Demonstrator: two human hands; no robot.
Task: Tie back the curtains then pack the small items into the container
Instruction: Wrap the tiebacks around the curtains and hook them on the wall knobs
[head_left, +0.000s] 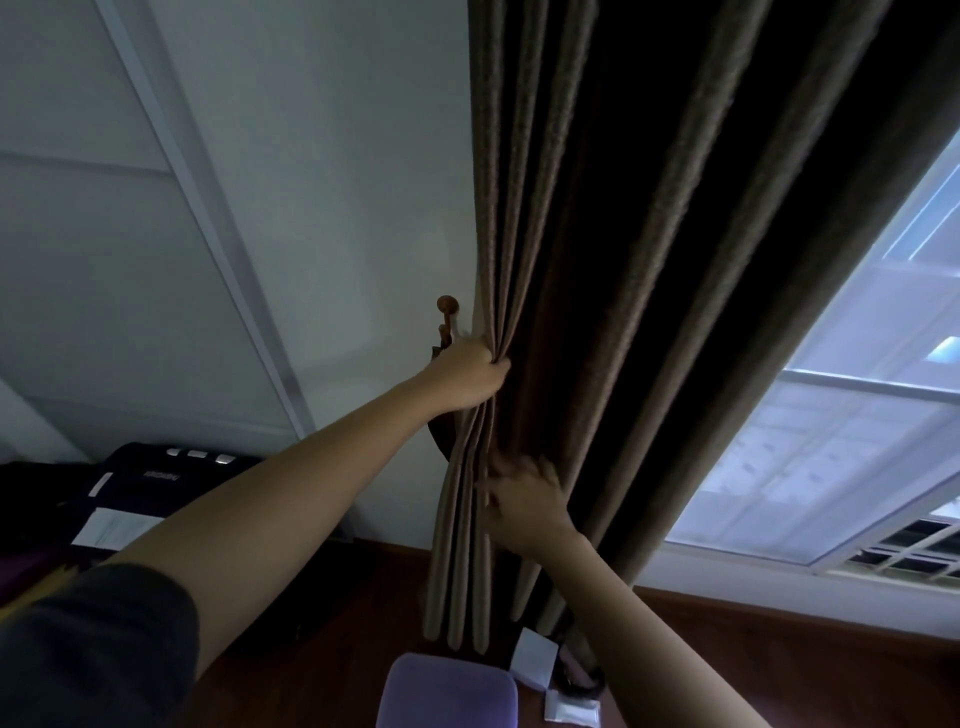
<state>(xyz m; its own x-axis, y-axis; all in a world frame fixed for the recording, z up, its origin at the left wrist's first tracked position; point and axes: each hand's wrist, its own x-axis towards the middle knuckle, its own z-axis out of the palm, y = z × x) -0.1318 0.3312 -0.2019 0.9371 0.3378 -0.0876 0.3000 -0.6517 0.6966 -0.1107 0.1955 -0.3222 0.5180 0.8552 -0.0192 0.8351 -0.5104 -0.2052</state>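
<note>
Brown heavy woven curtain (597, 260), hanging in long folds from top to bottom, bunched toward the plain white wall (337, 208) and away from the pale window (831, 441). Left hand (467, 379) high on the bundle, fingers curled tight round the leading folds, just beside the small round wooden wall knob (447, 306). Right hand (524, 499) lower on the same bundle, fingers spread and only loosely bent, pressing the cloth rather than plainly pinching it. Dark narrow strip (439, 431) hanging under the knob, behind the folds and partly hidden by the left hand; probably the tie-back, though too dim to say for sure.

Judged as the first half of the task: curtain gathered, not yet tied. Knob and strip both to the left of the bundle and behind it, close against the left hand, well apart from the right. Long axis of the bundle upright, so a band to go across it, level, at about the left hand's height. Left hand nearer but busy holding; likely a job for the right, reaching round.

Below, on the red-brown wooden counter (779, 649): lilac rounded plastic container (447, 691), small white packets (532, 657) just beside it, contents of the container not visible
</note>
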